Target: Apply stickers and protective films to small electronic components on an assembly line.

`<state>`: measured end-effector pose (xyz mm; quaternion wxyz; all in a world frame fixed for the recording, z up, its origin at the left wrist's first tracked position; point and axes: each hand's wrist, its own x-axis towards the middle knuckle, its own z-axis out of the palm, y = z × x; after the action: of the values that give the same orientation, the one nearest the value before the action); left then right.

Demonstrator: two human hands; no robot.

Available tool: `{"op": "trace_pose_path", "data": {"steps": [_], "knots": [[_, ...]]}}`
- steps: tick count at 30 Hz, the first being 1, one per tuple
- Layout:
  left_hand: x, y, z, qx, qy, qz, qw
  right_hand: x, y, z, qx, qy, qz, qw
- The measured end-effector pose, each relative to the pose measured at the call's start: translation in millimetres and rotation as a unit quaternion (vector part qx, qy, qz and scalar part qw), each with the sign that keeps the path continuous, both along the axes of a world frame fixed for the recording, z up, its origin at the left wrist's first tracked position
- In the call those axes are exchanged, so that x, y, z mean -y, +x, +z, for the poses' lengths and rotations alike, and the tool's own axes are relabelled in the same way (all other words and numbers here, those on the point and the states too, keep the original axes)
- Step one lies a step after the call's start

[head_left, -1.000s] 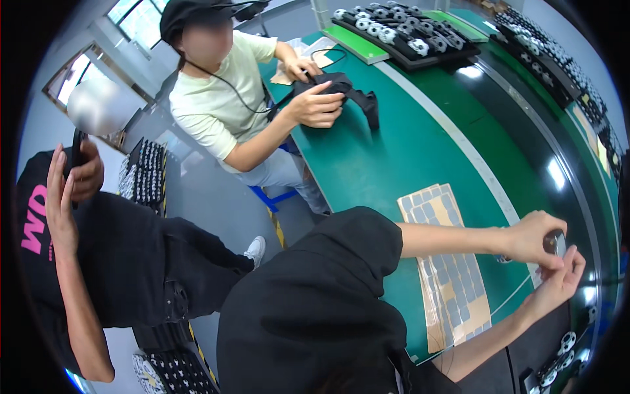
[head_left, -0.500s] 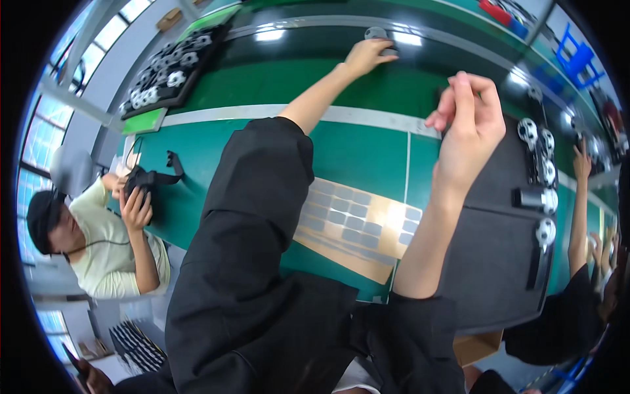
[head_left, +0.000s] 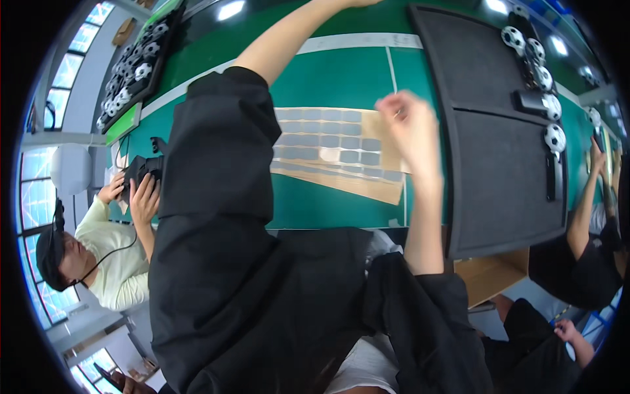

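Note:
My left arm stretches to the far side of the green bench, and only an edge of my left hand [head_left: 359, 2] shows at the top of the picture. Its fingers are cut off from view. My right hand [head_left: 412, 131] hovers over the right end of a tan backing sheet [head_left: 371, 127] bearing rows of grey rounded-square stickers [head_left: 331, 141]. Its fingers are curled in with thumb and fingertips together, slightly blurred. Whatever they may hold is too small to make out.
Right of the sheet lies a large black tray [head_left: 505, 177], with several black-handled items with football-patterned round heads [head_left: 555, 138] along its far right. More football-patterned items fill a rack [head_left: 134, 72] at far left. An open cardboard box [head_left: 492, 274] stands below the tray. People sit on both sides.
My left hand has gone from a grey round thing on the far dark strip to the picture's top edge. My right hand has come down and left over the sticker sheet. The view has shifted.

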<state>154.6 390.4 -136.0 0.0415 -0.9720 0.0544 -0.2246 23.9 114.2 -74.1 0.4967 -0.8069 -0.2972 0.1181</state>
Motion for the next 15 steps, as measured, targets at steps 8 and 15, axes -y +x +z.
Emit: {"op": "trace_pose_path", "data": {"steps": [8,15], "knots": [[170,68,110,-0.015,0.024,-0.14,0.99,35,-55,-66,0.178,0.03,-0.04,0.983],[338,142,70,-0.169,-0.082,-0.068,0.98,36,-43,-84,-0.023,0.291,0.018,0.956]]}}
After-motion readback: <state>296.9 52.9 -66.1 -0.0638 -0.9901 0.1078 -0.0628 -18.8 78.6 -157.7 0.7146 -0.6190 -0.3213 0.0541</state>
